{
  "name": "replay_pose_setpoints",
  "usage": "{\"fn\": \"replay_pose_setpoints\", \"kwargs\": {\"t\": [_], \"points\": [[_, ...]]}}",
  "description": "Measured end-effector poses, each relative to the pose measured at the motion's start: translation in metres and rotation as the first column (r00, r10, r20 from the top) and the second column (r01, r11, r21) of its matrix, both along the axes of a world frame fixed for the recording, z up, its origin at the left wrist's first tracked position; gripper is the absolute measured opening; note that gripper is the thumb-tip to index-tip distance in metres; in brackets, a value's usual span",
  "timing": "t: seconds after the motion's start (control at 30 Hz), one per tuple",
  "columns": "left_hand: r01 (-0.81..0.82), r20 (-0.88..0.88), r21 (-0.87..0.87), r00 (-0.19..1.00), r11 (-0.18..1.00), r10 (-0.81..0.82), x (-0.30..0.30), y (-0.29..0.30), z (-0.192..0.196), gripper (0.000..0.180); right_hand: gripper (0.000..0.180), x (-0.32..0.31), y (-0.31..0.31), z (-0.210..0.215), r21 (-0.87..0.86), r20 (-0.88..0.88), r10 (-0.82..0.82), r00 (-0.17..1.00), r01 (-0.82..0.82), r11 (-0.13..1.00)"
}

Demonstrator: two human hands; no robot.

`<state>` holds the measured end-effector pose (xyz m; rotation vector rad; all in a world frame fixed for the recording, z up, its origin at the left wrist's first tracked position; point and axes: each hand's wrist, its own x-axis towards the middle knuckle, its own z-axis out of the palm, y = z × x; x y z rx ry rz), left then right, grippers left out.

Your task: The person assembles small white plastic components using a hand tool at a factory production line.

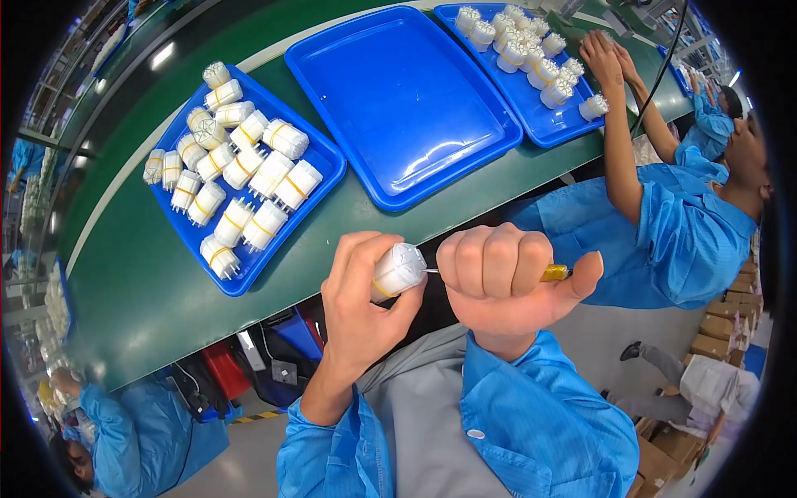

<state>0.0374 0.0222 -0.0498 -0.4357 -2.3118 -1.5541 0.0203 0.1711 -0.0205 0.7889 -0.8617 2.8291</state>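
Note:
My left hand (359,299) is wrapped around a small white cylindrical part (398,270) with a yellow band, held just off the near edge of the green table (124,282). My right hand (502,278) is fisted around a thin tool with a yellow handle (556,272). The tool's metal tip touches the end of the white part. Both sleeves are blue.
A blue tray (320,153) at the left holds several white banded parts (241,166). Beside it lies a blue tray (407,100) with nothing in it. A third blue tray (540,124) with white parts stands at the far right, where a co-worker's hand (602,58) reaches. Another person sits lower left.

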Motion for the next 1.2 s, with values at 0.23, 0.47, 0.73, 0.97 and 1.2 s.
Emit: {"fn": "replay_pose_setpoints", "kwargs": {"t": [0.23, 0.47, 0.73, 0.97, 1.2], "points": [[-0.038, 0.083, 0.008, 0.996, 0.999, 0.037, 0.006, 0.003, 0.0, 0.049, 0.071, 0.001, -0.007, -0.006, -0.023, -0.009, 0.034, 0.999, -0.034, 0.999], [-0.035, 0.065, -0.069, 0.997, 0.997, 0.039, 0.004, 0.004, 0.0, 0.045, 0.075, -0.001, -0.005, -0.01, -0.06, -0.029, 0.073, 0.997, -0.075, 0.995], [-0.061, 0.023, -0.175, 0.998, 0.983, 0.066, 0.003, 0.003, -0.004, 0.046, 0.071, -0.004, -0.004, -0.016, 0.018, 0.024, 0.112, 0.993, -0.112, 0.994], [-0.009, 0.286, 0.333, 0.954, 0.943, -0.092, 0.003, 0.007, -0.016, 0.047, 0.069, -0.012, -0.002, -0.016, -0.164, 0.097, 0.15, 0.984, -0.133, 0.977], [-0.003, 0.461, 0.713, 0.756, 0.701, -0.466, 0.007, -0.01, -0.011, 0.037, 0.068, -0.006, 0.005, -0.015, -0.164, 0.056, 0.071, 0.996, -0.061, 0.985]]}}
